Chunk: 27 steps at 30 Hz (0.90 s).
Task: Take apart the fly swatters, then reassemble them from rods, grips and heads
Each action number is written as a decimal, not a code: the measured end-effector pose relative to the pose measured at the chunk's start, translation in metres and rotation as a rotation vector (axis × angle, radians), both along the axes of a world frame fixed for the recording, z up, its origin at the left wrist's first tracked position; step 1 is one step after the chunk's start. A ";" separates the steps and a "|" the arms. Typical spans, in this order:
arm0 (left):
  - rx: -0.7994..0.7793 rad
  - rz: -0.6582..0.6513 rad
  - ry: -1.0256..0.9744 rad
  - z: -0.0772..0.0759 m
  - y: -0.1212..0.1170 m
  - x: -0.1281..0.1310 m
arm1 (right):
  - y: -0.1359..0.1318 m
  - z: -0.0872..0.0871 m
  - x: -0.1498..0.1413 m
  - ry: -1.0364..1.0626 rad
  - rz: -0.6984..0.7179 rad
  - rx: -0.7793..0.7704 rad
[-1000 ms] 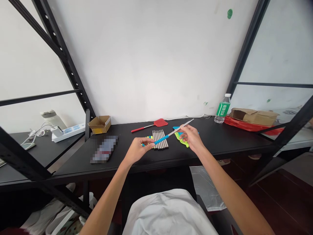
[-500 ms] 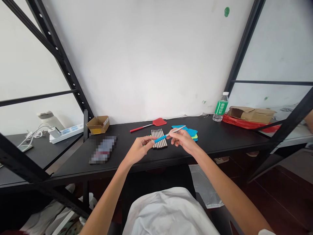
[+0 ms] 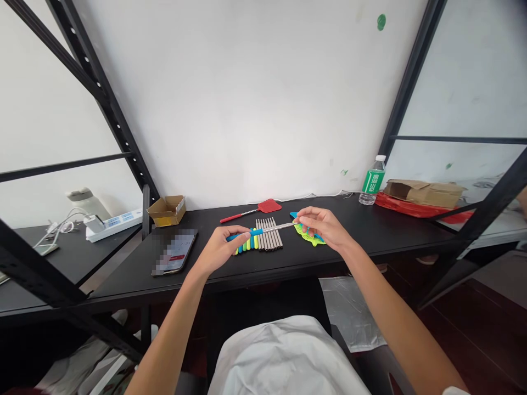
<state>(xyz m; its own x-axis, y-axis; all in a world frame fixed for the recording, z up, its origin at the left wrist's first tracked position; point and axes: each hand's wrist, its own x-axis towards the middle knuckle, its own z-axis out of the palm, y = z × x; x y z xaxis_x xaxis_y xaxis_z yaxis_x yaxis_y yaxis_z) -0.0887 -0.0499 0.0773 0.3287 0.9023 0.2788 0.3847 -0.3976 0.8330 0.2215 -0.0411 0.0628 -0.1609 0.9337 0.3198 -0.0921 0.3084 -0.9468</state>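
Pinching the blue handle [image 3: 257, 232] in the left hand [image 3: 220, 247] and the end of its metal rod [image 3: 280, 226] in the right hand [image 3: 324, 226], the person holds the long axis nearly sideways between both hands, above the grey tubes [image 3: 270, 241].

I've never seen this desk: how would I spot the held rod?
The black desk bears a row of metal rods. The rod, held by left hand and right hand, crosses that row in view; unlike those, it has a blue handle.
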 end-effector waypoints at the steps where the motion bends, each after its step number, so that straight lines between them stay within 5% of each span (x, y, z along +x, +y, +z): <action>1: 0.002 -0.005 0.001 0.001 0.000 -0.001 | -0.001 0.001 0.001 -0.060 -0.011 0.023; 12: 0.005 0.003 0.007 0.010 -0.006 -0.008 | -0.012 0.011 -0.001 -0.398 -0.038 0.129; 27: 0.070 0.024 0.037 0.011 -0.008 0.002 | -0.007 0.006 -0.007 -0.475 -0.123 0.231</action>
<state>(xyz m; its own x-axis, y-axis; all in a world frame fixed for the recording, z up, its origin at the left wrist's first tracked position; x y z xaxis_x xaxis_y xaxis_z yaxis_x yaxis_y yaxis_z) -0.0865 -0.0584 0.0880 0.3187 0.8886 0.3299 0.4246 -0.4450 0.7885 0.2150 -0.0486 0.0689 -0.2318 0.8686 0.4378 0.3789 0.4952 -0.7818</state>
